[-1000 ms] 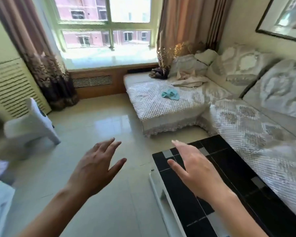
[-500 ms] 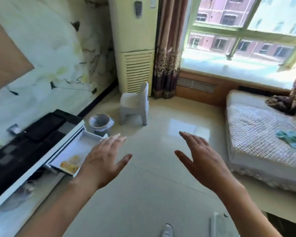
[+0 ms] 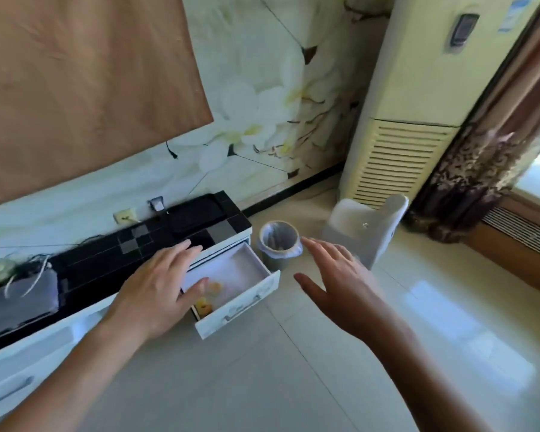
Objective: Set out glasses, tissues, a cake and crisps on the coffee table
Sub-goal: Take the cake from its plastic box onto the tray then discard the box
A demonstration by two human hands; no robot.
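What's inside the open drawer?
The drawer holds a few small orange-yellow items, too blurred to identify. The left hand covers its near-left part.

Glossy floor tiles (image 3: 293, 385); seemingly plastic chair (image 3: 367, 232).

Both hands out front, palms down, fingers spread: left (image 3: 156, 288), right (image 3: 340, 285).

Two bare forearms, no sleeves, rings or watch
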